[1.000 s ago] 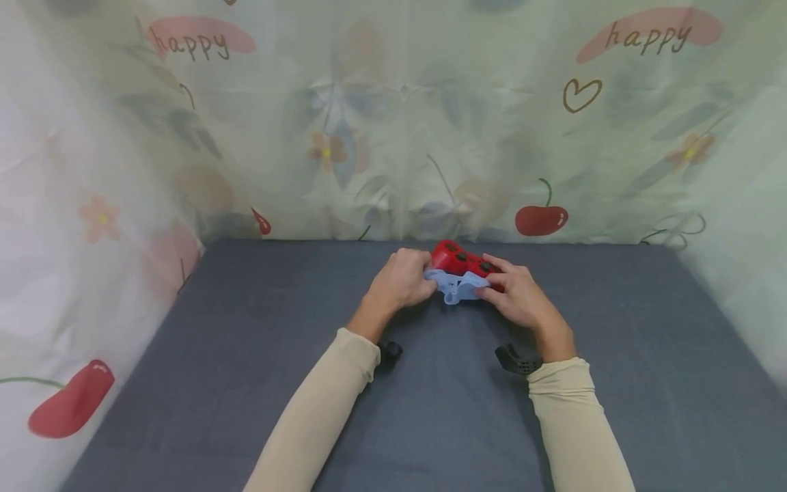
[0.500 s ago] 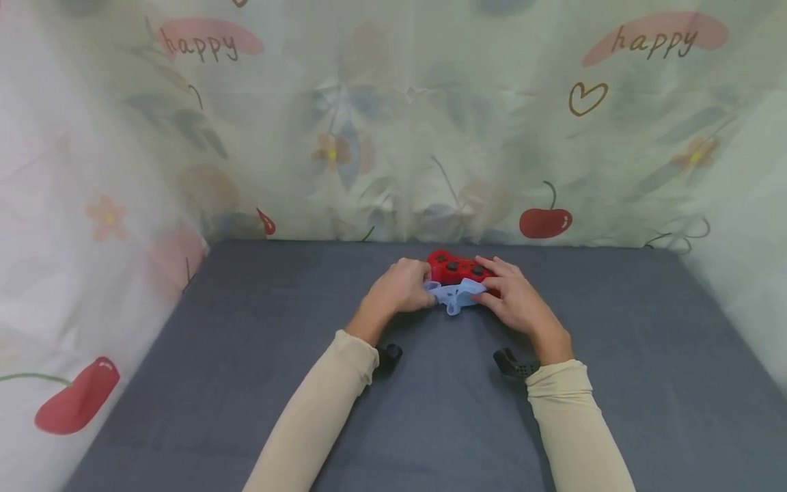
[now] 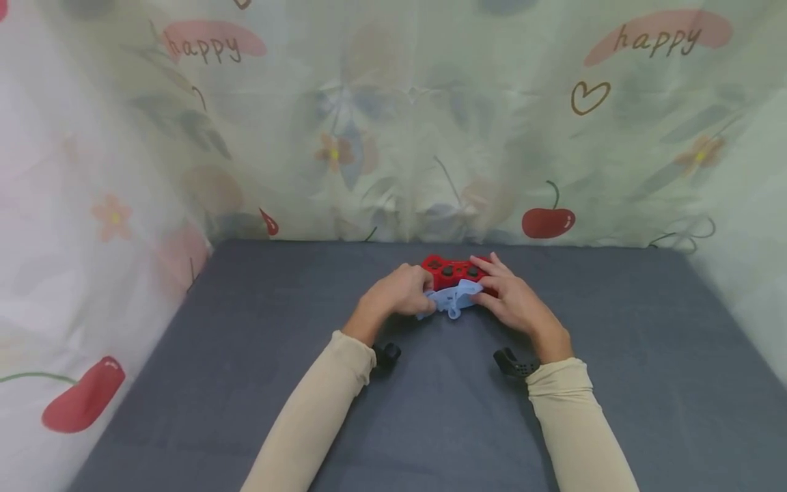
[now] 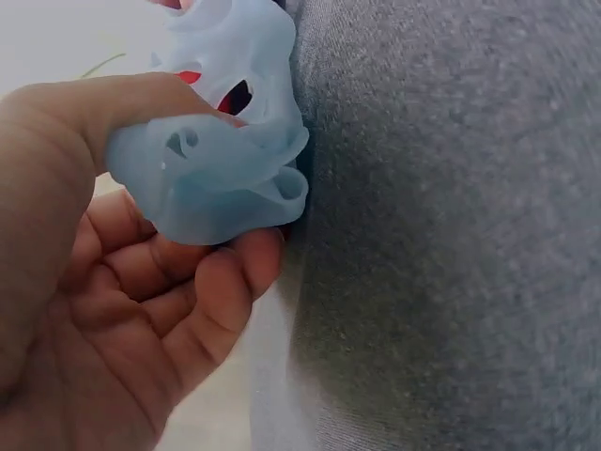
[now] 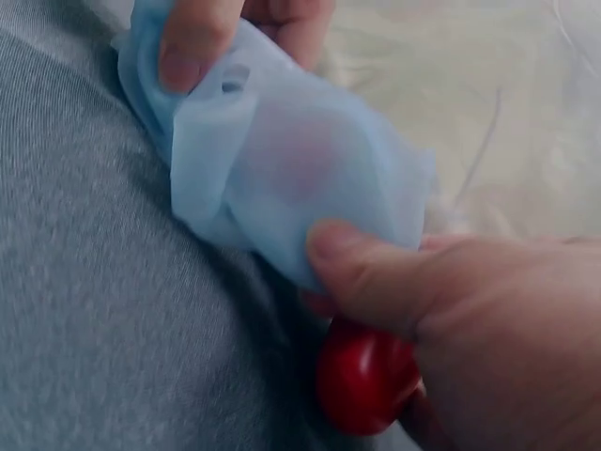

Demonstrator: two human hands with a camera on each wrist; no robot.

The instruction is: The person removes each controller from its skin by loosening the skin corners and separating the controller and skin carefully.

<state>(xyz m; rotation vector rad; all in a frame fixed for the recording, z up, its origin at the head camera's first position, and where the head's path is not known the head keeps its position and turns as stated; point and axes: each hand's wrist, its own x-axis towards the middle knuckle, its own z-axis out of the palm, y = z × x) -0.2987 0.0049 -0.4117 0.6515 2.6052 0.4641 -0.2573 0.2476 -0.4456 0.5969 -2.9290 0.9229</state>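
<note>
The red game controller (image 3: 453,271) sat between both hands, near the back of the gray table (image 3: 615,383), with the soft blue cover (image 3: 451,299) bunched at its near edge. The left hand (image 3: 396,292) pinched the cover's left end with curled fingers. The right hand (image 3: 513,301) pressed its thumb on the cover and held the controller, both arms reaching forward.

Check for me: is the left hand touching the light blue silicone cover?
Touching. In the left wrist view the left hand pinches the light blue silicone cover, thumb on top and fingers beneath, no gap.
</note>
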